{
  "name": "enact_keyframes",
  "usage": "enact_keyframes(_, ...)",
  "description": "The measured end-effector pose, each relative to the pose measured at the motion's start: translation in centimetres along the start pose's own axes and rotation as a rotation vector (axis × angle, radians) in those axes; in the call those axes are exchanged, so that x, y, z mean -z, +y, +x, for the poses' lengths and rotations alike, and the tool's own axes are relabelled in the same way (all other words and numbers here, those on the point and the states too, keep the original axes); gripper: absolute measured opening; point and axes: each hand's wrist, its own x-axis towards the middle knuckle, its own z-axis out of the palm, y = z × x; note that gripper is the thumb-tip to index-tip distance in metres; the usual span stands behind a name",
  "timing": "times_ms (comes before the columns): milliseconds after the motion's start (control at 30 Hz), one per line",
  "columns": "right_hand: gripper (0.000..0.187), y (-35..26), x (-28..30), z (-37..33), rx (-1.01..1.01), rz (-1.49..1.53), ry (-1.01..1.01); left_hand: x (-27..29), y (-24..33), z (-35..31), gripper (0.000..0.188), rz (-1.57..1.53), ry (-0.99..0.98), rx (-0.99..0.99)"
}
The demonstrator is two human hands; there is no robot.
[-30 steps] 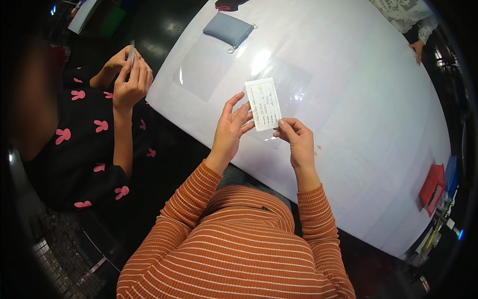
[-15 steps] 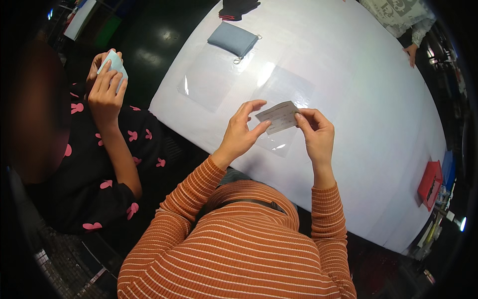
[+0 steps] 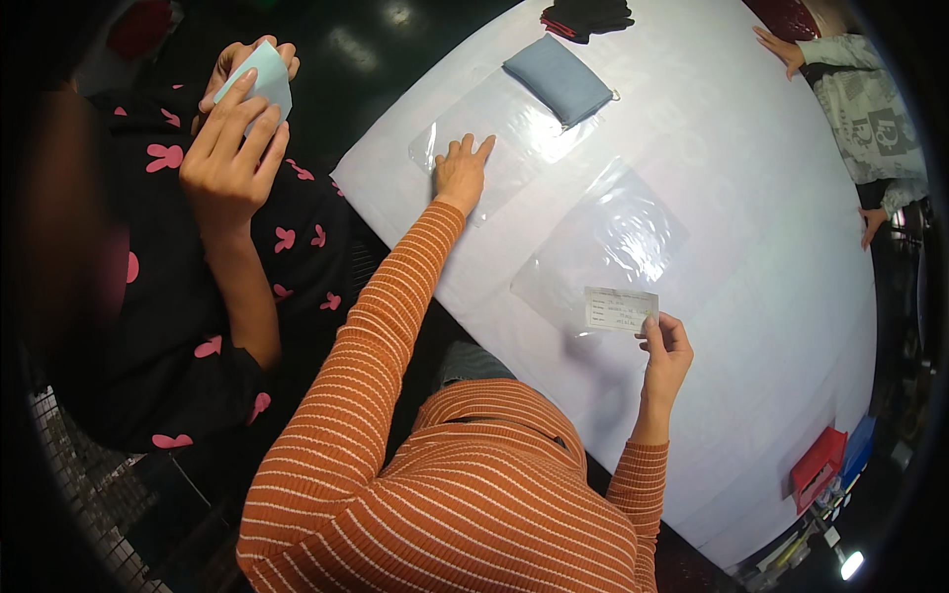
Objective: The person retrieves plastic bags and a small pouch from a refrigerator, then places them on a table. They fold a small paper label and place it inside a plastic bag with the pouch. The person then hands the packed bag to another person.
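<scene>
Currently my left hand (image 3: 460,180), spread, empty, overlies left sheet (image 3: 507,133); pouch (image 3: 559,81) overlaps its far end; right hand (image 3: 665,356) pinches card (image 3: 615,307).

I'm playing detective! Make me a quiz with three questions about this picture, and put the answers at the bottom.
1. Which of the wearer's hands is holding the little card?
2. True or false: both of the wearer's hands are on that card.
3. What colour is the pouch? A) yellow, B) blue-grey, C) pink

Key:
1. The right hand.
2. False; the left hand is over a clear plastic sheet.
3. B.
</scene>
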Motion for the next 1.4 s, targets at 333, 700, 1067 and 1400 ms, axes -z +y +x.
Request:
enact_keyframes(333, 0.017, -0.4, -0.8, 0.4, 0.004, 0.003, 0.012, 0.6, 0.7, 1.0, 0.056, 0.018, 0.049, -0.027)
enact_keyframes(700, 0.018, -4.8, -3.2, 0.5, -0.015, 0.28, -0.073, 13.2, 11.8, -9.2, 0.061, -1.38, -0.539, -0.077)
enact_keyframes(1067, 0.012, -7.2, -3.1, -2.4, 0.191, 0.134, 0.047, 16.4, 15.0, -13.4, 0.024, -1.247, -0.062, -0.321)
enact_keyframes(1400, 0.013, -9.1, -3.7, -4.5, 0.146, 0.19, -0.045, 16.0, 13.8, -14.6, 0.03, -1.336, -0.011, -0.358)
